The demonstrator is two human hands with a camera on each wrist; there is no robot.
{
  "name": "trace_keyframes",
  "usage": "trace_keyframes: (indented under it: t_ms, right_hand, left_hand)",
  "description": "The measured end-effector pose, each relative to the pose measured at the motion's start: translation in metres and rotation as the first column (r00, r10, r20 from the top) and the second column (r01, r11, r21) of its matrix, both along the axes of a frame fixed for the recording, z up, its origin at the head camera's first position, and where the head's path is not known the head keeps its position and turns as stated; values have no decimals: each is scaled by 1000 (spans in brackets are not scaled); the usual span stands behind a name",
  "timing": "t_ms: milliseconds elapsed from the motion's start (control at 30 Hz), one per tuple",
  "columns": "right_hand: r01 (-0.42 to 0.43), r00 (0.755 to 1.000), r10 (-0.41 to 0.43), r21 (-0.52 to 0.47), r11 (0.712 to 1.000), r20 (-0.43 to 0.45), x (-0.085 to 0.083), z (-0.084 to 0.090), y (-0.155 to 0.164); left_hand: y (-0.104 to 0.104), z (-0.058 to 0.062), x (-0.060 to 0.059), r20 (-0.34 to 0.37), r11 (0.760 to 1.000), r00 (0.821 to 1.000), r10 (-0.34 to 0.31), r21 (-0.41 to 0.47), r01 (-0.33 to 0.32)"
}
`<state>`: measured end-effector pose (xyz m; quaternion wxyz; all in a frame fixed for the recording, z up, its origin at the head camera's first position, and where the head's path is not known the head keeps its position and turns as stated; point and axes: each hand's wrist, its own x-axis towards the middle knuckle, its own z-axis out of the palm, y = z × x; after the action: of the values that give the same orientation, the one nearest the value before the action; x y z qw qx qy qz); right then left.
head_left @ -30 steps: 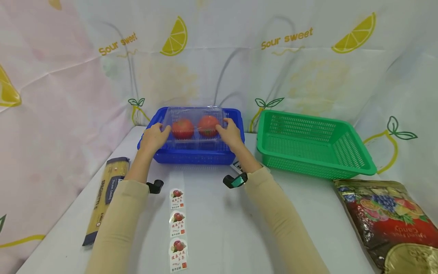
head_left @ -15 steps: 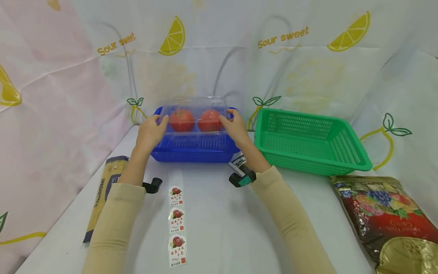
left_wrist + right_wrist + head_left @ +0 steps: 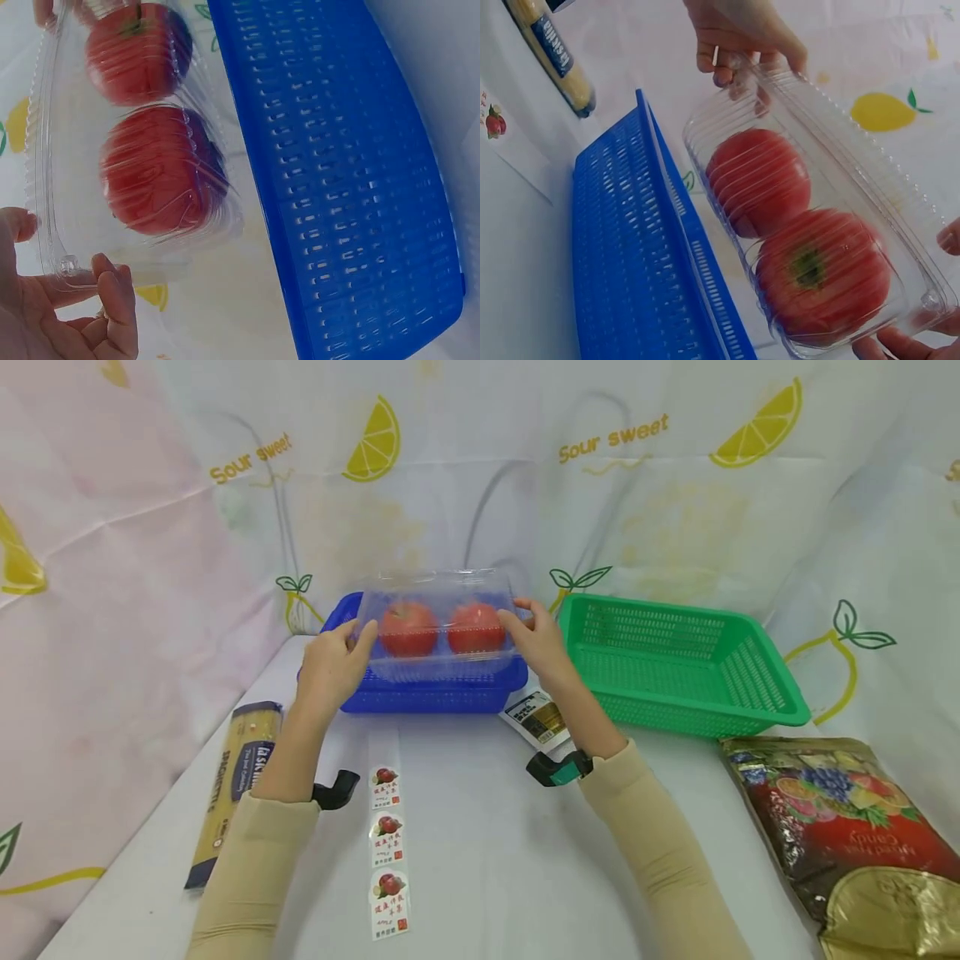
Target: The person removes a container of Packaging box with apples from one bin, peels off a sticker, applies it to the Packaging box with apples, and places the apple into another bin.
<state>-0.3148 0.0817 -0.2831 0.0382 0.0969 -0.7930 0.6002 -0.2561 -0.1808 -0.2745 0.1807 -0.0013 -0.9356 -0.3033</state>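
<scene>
Light is bright, even and diffuse, seemingly from above; shadows are faint, soft grey patches on the white table under the arms; the head view is sharp at centre, with wide-angle bending toward the edges, where the backdrop curves; the clear plastic box carries small pale glints along its ribs in both wrist views; those wrist views are darker and cooler, strongly tilted, with the nearest fingers slightly soft.

place: staged tabletop set | evidence: lemon-print backdrop cloth on all sides | white table
</scene>
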Motion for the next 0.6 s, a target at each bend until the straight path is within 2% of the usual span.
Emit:
trace_keyframes:
  t_ms: [367,500,600]
  right_hand:
    - [-29,997,31,31,999,-64,34,6,28]
    - [-50,996,56,80,996,-74,46,3,42]
    - [-52,993,65,133,990,-95,55,0,52]
  left_hand:
    - [19,2,30,-10,998,999,-38,-43,37]
    - [20,2,39,40,996,996,-85,-12,86]
    - [20,2,45,110,990,984,-142,39,139]
